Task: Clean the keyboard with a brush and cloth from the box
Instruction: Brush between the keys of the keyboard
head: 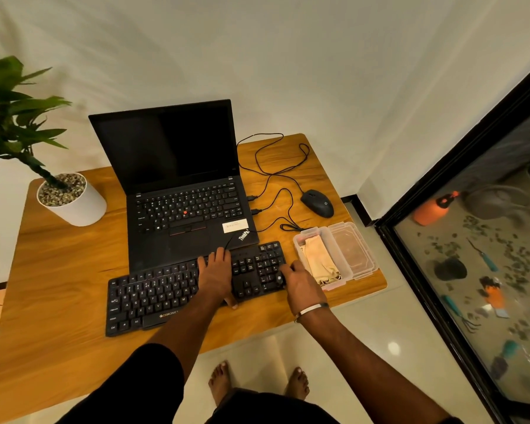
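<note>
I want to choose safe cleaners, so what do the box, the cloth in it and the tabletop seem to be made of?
The box looks like clear, thin plastic: its walls are see-through, with moulded clip tabs. The cloth looks like soft, matte beige fabric, lying in loose folds. The tabletop shows orange-brown wood grain with a smooth sheen; whether it is solid wood or laminate, I cannot tell.

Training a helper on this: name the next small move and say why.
Probably sweep the brush leftward along the key rows. The right hand holds it on the keyboard's right end, the left hand lies flat steadying it, and the cloth sits in the box.
</note>
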